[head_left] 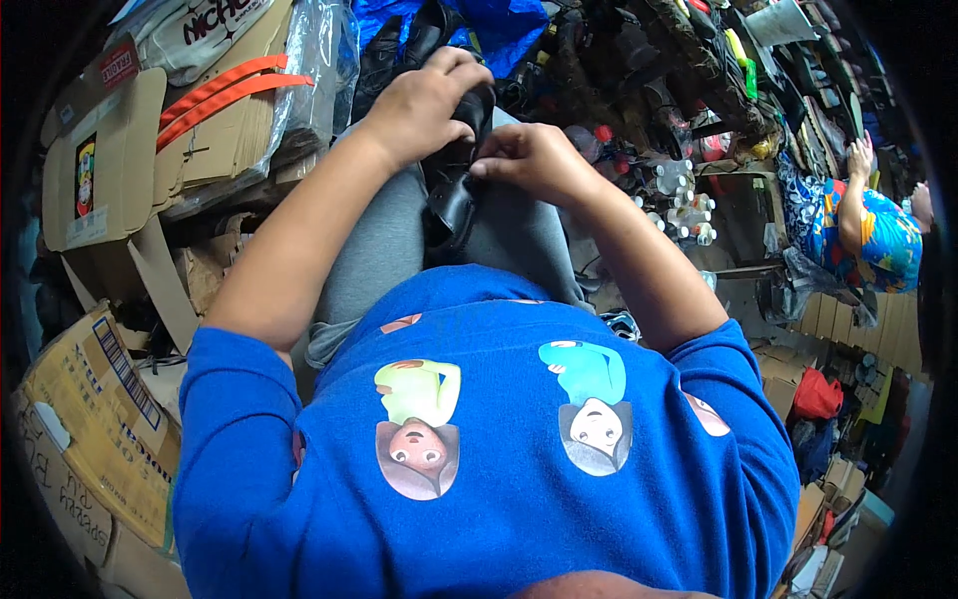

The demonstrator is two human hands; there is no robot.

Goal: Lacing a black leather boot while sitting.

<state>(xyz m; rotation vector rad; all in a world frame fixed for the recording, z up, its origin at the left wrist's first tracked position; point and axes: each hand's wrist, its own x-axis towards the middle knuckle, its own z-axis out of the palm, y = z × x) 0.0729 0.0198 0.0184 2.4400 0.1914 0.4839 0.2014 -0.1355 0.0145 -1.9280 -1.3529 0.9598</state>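
Observation:
A black shoe (pixel 453 208) lies lengthwise over my lap, between the thighs of my grey trousers (pixel 369 230). Its heel end points toward me. My left hand (pixel 419 108) wraps over the far part of the shoe from above, fingers bent round it, and covers much of it. From the right, my right hand (pixel 539 162) pinches thumb and fingertips together at the shoe's side, close to the lacing. Whatever is between those fingertips is too small to make out. Just beyond my left hand sits another black shoe (pixel 429 32).
Flattened cardboard (pixel 239 130) with orange straps (pixel 225 95) is stacked at the left, above an open carton (pixel 105 165). A blue plastic sheet (pixel 509 30) lies ahead. Small clear bottles (pixel 689 215) cluster at the right, and a person in a bright patterned shirt (pixel 888 240) is farther right.

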